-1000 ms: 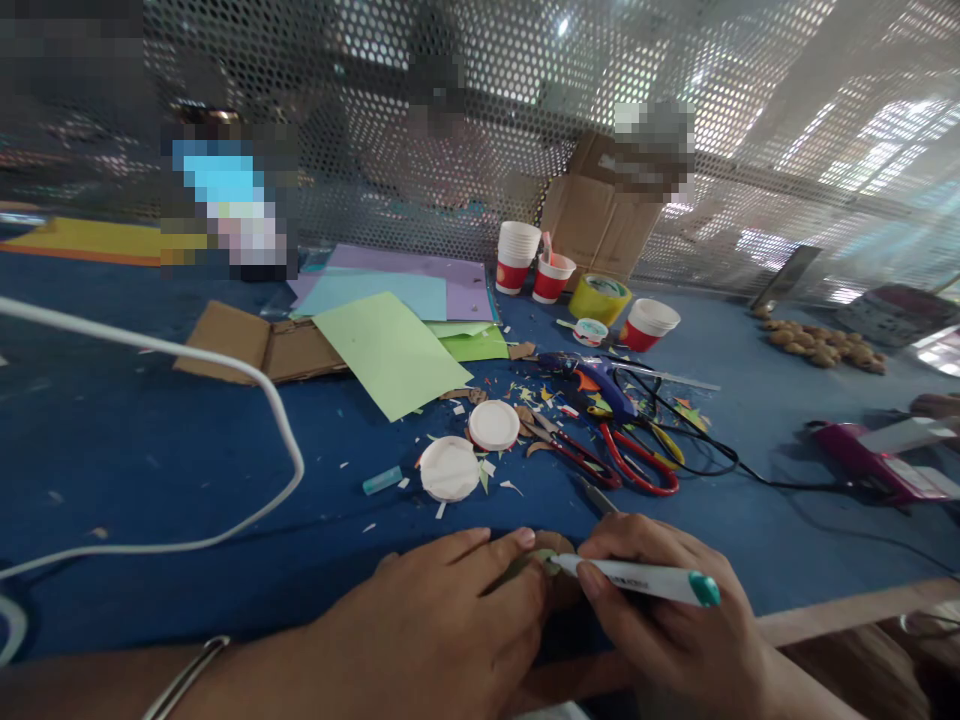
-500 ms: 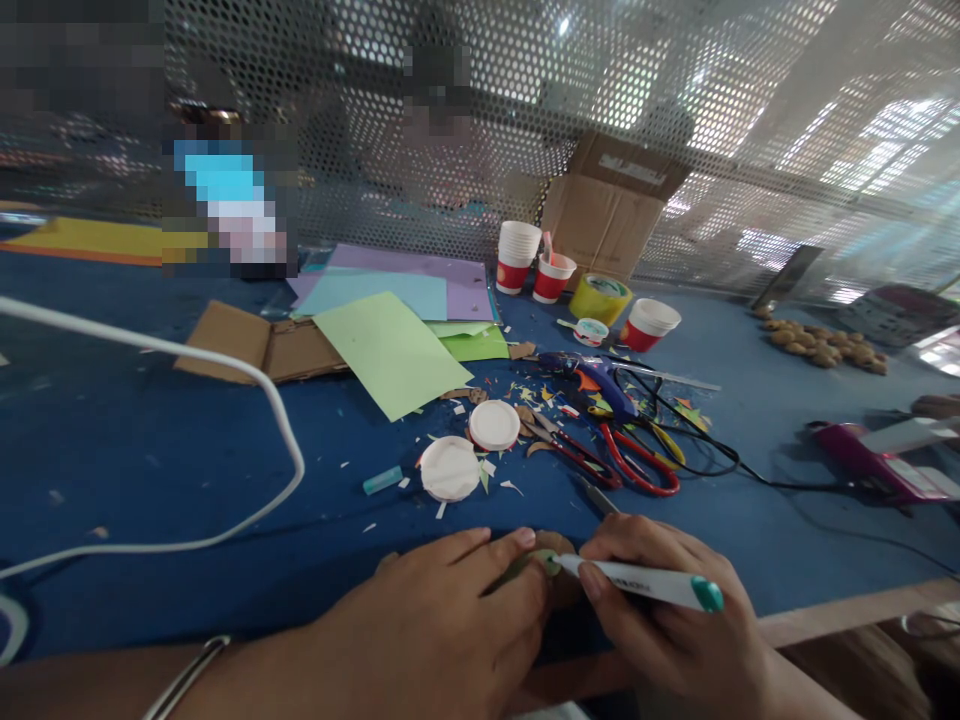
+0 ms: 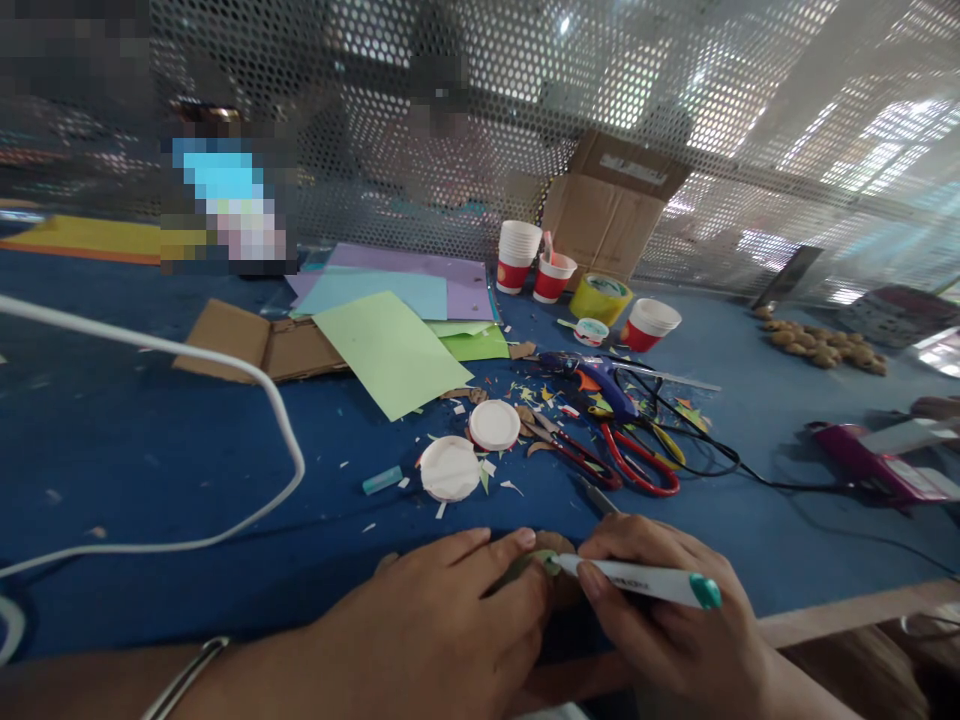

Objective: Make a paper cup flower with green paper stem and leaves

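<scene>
My right hand (image 3: 675, 625) grips a white marker (image 3: 637, 578) with a green back end, its tip down on a small green paper piece (image 3: 550, 560). My left hand (image 3: 442, 620) is bent over that same piece and holds it steady, fingers partly hiding it. Beneath the green piece shows a round brown cardboard piece (image 3: 568, 590), mostly covered by both hands. Just beyond my right fingers lies a grey pen-like tool (image 3: 598, 495). A teal marker cap (image 3: 382, 480) and two white paper lids (image 3: 450, 468) sit past my left hand.
Scissors (image 3: 649, 470), a blue glue gun (image 3: 611, 385) with its black cord and paper scraps lie ahead. Coloured sheets (image 3: 394, 355) and folded cardboard (image 3: 225, 340) are farther left, near a white cable (image 3: 277, 400). Paper cups (image 3: 517, 255) and yellow tape (image 3: 600, 297) stand behind.
The marker's back end has shifted very slightly left, while its tip stays at the green paper piece. My left hand keeps its place.
</scene>
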Available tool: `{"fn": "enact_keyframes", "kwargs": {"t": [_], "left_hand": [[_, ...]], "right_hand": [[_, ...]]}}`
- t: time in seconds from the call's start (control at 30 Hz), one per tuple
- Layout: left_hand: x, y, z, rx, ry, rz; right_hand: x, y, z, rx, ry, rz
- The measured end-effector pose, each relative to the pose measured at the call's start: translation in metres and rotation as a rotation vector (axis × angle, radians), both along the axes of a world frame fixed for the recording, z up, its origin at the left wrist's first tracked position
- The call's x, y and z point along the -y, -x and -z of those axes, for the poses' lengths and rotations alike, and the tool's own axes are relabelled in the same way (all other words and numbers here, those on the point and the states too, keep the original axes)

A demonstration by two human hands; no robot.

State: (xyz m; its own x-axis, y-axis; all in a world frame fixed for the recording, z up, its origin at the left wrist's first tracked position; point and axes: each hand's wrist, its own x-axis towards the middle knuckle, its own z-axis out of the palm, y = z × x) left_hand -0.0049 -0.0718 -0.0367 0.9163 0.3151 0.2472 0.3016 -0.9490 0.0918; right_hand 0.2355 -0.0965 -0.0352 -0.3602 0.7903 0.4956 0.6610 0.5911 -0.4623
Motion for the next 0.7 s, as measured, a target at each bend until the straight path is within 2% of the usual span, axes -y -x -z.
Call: {"fn": "enact_keyframes", "kwargs": {"t": [0.23, 0.53, 0.7], "left_hand": [[-0.0002, 0.0016, -0.0038, 0.019, -0.002, 0.002], [0.0016, 0.0007, -0.0001, 0.008, -0.009, 0.013], [-0.0011, -0.0003, -0.003, -0.024, -0.019, 0.016]], "right_hand": [[0.0022, -0.0043, 0.0027, -0.05, 0.005, 0.01], [0.0025, -0.0034, 0.0032, -0.007, 0.04, 0.004], [0.0014, -0.0021, 0.0018, 0.004, 0.042, 0.004]]}}
